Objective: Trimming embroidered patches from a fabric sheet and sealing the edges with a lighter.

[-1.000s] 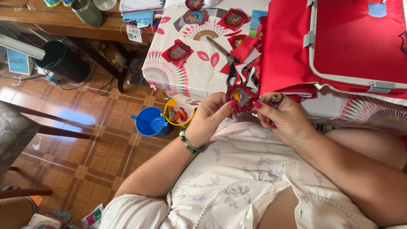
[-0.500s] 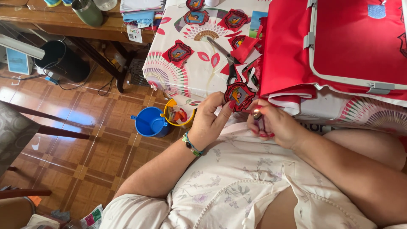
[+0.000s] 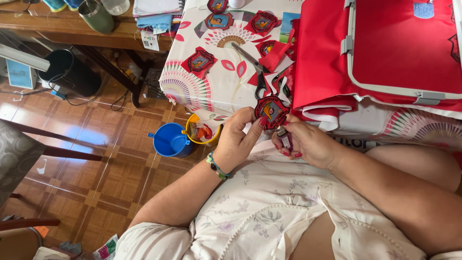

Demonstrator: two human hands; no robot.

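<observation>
My left hand (image 3: 238,137) pinches a round red embroidered patch (image 3: 271,110) by its lower left edge, just in front of the table. My right hand (image 3: 308,144) is closed around a small purple lighter (image 3: 284,138), its metal top right under the patch's lower edge. Several similar red patches (image 3: 199,61) lie on the patterned tablecloth (image 3: 211,91) beyond. Scissors (image 3: 255,67) rest on the cloth above the patch. Red fabric (image 3: 317,72) is bunched to the right of the patch.
A red case with a grey frame (image 3: 404,48) lies on the table at right. On the wooden floor stand a blue cup (image 3: 168,140) and a yellow cup (image 3: 202,135). A black bin (image 3: 70,72) and a wooden bench (image 3: 62,29) are at the upper left.
The left hand has lifted the patch slightly up and turned it. The right hand has drawn in closer beneath it with the lighter.
</observation>
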